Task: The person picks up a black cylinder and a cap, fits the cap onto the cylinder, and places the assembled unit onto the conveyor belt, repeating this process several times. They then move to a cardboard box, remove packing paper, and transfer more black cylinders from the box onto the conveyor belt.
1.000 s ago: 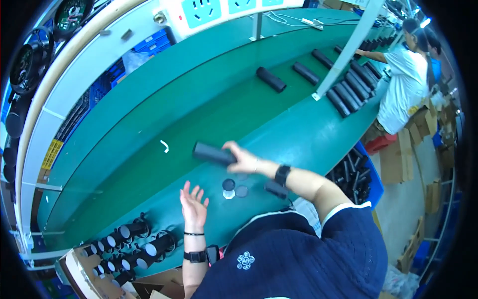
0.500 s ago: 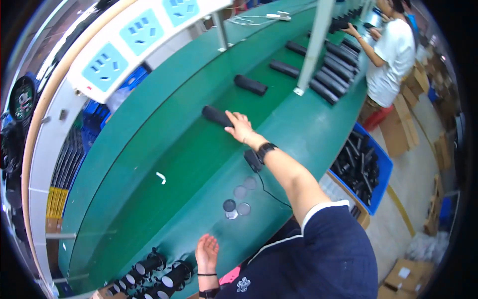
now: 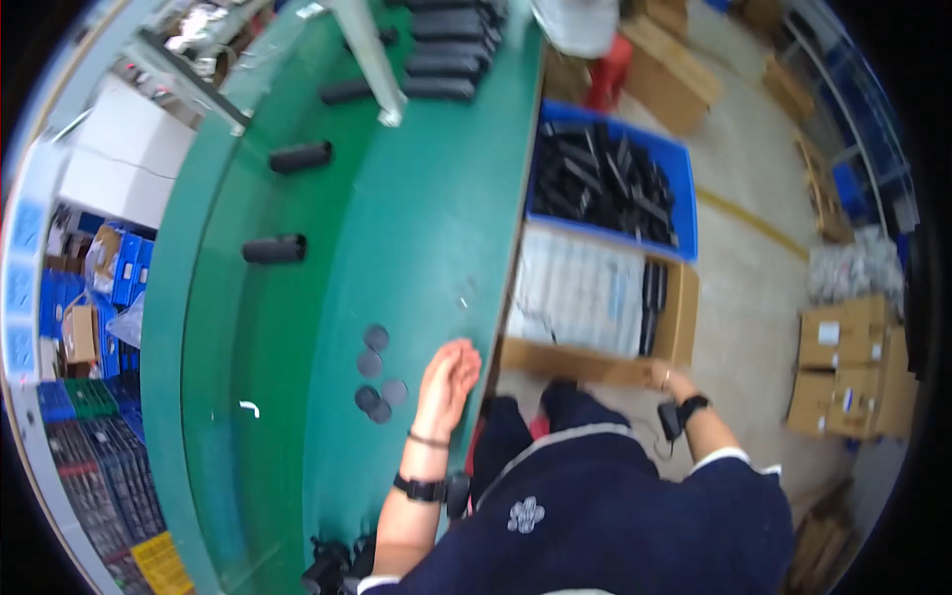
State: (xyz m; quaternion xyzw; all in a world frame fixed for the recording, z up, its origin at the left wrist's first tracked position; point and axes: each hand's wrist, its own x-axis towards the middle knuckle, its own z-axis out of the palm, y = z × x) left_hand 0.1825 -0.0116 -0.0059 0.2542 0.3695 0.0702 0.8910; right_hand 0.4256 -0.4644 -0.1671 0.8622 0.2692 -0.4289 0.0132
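Note:
My left hand hovers over the green bench's edge, palm turned up and fingers loosely curled with nothing visible in them. To its left lie several dark round discs, some overlapping. My right hand is down at the right, its fingers at the near right corner of a cardboard box; they look closed on the rim, though small and blurred. Inside this box are a whitish layered sheet and black tubes along one side. A black cylinder lies on the green belt, with another farther back.
Beyond the box stands a blue bin full of black parts. Several black cylinders lie side by side at the bench's far end, near a metal post. Black parts stand at the near end. Cartons are stacked on the right.
The view has turned to the right. My right hand has left the black cylinder on the belt and come down to the cardboard box. My left hand stays by the bench, still palm up.

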